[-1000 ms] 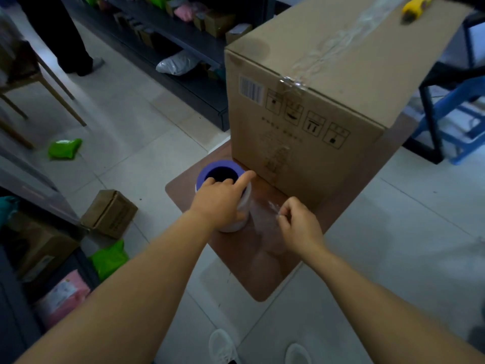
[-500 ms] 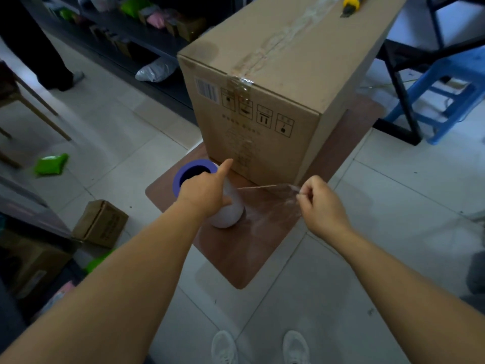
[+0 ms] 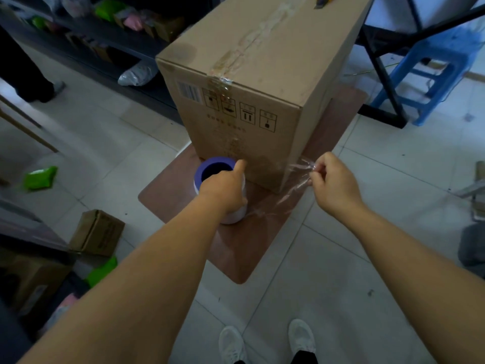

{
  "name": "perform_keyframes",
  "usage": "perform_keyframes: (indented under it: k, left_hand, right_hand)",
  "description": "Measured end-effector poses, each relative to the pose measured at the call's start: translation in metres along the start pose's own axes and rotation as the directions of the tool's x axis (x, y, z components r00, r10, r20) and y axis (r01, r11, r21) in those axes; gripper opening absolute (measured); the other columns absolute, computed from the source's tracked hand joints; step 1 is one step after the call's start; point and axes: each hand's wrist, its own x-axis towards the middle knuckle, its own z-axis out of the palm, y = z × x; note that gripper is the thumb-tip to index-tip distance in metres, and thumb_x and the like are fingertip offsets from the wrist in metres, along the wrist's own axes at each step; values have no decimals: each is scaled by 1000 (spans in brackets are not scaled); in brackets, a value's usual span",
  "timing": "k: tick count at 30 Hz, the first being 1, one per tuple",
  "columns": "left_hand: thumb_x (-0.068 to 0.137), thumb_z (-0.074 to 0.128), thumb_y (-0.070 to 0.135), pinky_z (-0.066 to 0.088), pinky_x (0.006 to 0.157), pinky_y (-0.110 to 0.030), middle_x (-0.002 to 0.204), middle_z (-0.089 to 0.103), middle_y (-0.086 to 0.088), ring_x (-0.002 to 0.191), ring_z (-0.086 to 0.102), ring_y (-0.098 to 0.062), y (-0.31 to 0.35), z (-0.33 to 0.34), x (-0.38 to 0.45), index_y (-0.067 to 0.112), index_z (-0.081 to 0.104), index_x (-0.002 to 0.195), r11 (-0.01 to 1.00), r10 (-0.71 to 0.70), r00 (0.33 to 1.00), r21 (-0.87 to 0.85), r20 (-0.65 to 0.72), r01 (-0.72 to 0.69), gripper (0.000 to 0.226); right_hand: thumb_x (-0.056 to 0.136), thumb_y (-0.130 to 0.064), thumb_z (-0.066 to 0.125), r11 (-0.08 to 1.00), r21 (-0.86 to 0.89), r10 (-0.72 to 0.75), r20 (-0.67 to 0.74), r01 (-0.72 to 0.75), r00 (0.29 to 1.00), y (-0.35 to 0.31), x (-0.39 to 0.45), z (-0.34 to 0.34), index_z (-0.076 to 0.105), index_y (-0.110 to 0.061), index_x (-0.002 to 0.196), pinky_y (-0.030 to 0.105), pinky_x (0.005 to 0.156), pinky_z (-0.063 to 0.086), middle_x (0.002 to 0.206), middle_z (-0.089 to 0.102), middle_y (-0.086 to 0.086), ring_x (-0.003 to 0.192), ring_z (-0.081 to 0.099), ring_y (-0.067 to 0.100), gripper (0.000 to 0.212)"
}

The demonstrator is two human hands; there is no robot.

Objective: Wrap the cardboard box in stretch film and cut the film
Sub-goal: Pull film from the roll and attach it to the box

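Observation:
A tall taped cardboard box stands on a low brown table. In front of its near face a stretch film roll with a purple core stands upright. My left hand grips the roll from above, index finger stretched toward the box. My right hand pinches the free end of the clear film, which runs from the roll past the box's near right corner. A yellow utility knife lies on top of the box at the far end.
A dark shelf with packages runs along the back left. A small cardboard box and green bags lie on the floor at left. A blue stool and a black frame stand at the right. Another person's legs are far left.
My right hand has pulled the film end out to the right, from beside the roll to past the box's near right corner. My left hand has stayed on the roll.

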Motion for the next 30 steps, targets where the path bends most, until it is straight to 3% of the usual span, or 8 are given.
perform_keyframes:
  k: [3,6,9,12,14,16,22,30]
  left_hand:
    - [89,60,21,48,53,-37,71,55,-6,65,61,-27,-1,3,-3,27,1,149,993,-4,1000,115,17,2,84]
    - [91,51,16,42,47,-34,69,50,-4,62,59,-26,-3,9,-3,29,-2,150,983,10,998,186,-55,1,80]
    - [90,45,11,38,44,-34,66,54,-5,57,58,-25,-7,6,-3,28,-10,149,990,-21,992,136,-126,39,83]
    - [90,46,11,48,46,-36,64,59,-6,56,61,-23,-13,-6,-7,27,-16,148,991,-51,989,116,-139,68,86]
    - [89,48,12,53,51,-37,65,60,-6,56,61,-23,-19,-19,-11,29,-11,148,988,-89,986,117,-142,106,86]
    - [88,51,14,54,53,-38,65,60,-6,57,61,-23,-26,-33,-18,30,-1,148,983,-117,981,126,-156,137,82]
    - [88,54,12,57,58,-43,67,57,-7,57,59,-24,-36,-67,-39,23,31,129,956,-205,940,152,-274,252,48]
    - [91,50,14,56,59,-42,66,55,-10,55,57,-26,-43,-95,-40,21,35,120,942,-239,901,139,-362,306,34]
  right_hand:
    - [89,-11,53,999,5,-35,-1,35,999,2,3,-4,47,-16,83,27,64,33,85,61,6,77,54,24,9]
    - [89,-10,53,999,9,-51,6,51,999,6,3,-7,47,-16,82,28,62,35,83,61,6,76,56,23,11]
    - [88,-9,54,998,12,-60,-7,60,998,12,4,-14,50,-15,82,23,56,34,81,58,2,73,52,20,9]
    - [88,-11,58,996,27,-83,11,82,997,11,4,-21,53,-15,83,18,57,33,78,56,-2,71,50,17,8]
    - [87,-10,59,994,45,-102,-2,102,995,6,3,-25,53,-16,82,20,57,32,77,54,-4,70,49,16,10]
    - [87,-10,59,989,60,-131,-27,132,991,1,4,-29,52,-16,81,14,57,31,75,52,-5,68,47,14,11]
    - [88,-11,61,976,52,-206,-68,210,976,-7,5,-41,53,-14,82,5,57,32,81,51,-3,70,45,12,10]
    - [88,-15,60,978,117,-161,-116,174,980,-24,22,-40,53,-15,82,13,59,34,82,56,-2,73,51,14,9]
